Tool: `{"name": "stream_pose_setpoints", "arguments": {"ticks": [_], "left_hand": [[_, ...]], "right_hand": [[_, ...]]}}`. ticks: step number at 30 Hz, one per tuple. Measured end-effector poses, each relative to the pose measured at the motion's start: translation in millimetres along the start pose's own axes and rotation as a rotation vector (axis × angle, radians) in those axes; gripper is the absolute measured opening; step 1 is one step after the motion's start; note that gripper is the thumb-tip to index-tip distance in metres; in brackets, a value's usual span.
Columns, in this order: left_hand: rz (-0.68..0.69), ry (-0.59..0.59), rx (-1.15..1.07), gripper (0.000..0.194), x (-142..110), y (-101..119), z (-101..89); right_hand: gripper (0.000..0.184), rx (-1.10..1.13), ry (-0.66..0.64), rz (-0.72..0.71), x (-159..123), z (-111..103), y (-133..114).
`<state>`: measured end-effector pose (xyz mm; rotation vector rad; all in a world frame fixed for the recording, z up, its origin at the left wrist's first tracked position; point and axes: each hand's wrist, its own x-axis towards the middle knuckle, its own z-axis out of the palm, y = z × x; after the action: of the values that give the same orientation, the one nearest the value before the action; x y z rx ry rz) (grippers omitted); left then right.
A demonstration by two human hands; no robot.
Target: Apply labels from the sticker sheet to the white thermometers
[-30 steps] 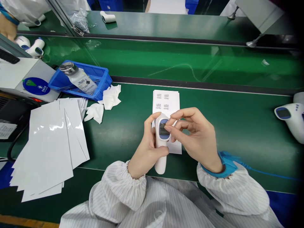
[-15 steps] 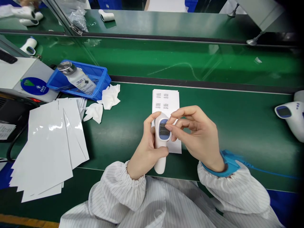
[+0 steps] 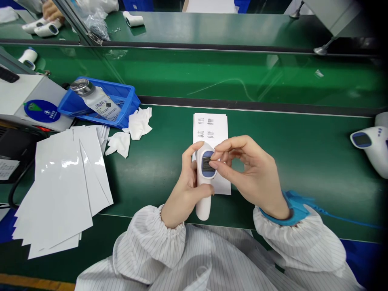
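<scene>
My left hand (image 3: 188,184) is wrapped round a white handheld infrared thermometer (image 3: 203,206), held upright with its screen towards me. Fine lines of print show on a small dark label (image 3: 207,165) over the blue-framed screen. At the screen's right edge, the thumb and forefinger of my right hand (image 3: 242,169) are pinched together on the label's edge; the exact contact is partly hidden. Under the thermometer lies a white sheet of printed labels (image 3: 212,125), its lower part mostly covered by my hands.
White glossy sheets (image 3: 60,190) are fanned out at the left. Behind them stand a blue tray (image 3: 129,105) with a bottle (image 3: 103,103), crumpled tissues (image 3: 140,123) and a white machine (image 3: 39,91). Another thermometer (image 3: 371,141) lies far right. A co-worker's hand (image 3: 53,11) touches thermometers at the upper left.
My right fingertips have shifted very slightly at the screen's edge, while my left hand keeps its hold. At the upper left, the co-worker's hand has come down onto the thermometers, which have moved.
</scene>
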<state>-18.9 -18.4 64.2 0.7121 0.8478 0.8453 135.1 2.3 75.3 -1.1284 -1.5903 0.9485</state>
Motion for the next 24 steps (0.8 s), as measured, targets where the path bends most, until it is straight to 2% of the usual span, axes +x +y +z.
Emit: {"name": "stream_pose_setpoints", "arguments": {"ticks": [5,9,12,15,17,20,24], "left_hand": [[-0.032,0.091,-0.093,0.051,1,-1,1.8],[-0.034,0.111,-0.061,0.05,1,-2,2.2],[-0.013,0.119,-0.022,0.049,0,-3,1.6],[0.008,0.088,-0.003,0.052,0,-4,-0.3],[0.015,0.044,-0.026,0.061,0,-3,-2.2],[0.018,-0.009,-0.084,0.073,1,-2,-5.1],[0.026,0.007,-0.104,0.076,2,3,-6.1]], "right_hand": [[0.029,-0.023,-0.006,-0.049,1,-1,3],[0.029,-0.021,-0.023,-0.029,1,-1,4],[0.023,-0.117,-0.037,-0.028,1,-1,3],[0.017,-0.184,-0.026,-0.082,0,-2,2],[0.016,-0.142,-0.015,-0.107,-2,-3,0],[0.014,-0.02,-0.054,-0.047,-3,-5,-4],[0.009,0.085,-0.197,0.122,-3,-6,-9]]}}
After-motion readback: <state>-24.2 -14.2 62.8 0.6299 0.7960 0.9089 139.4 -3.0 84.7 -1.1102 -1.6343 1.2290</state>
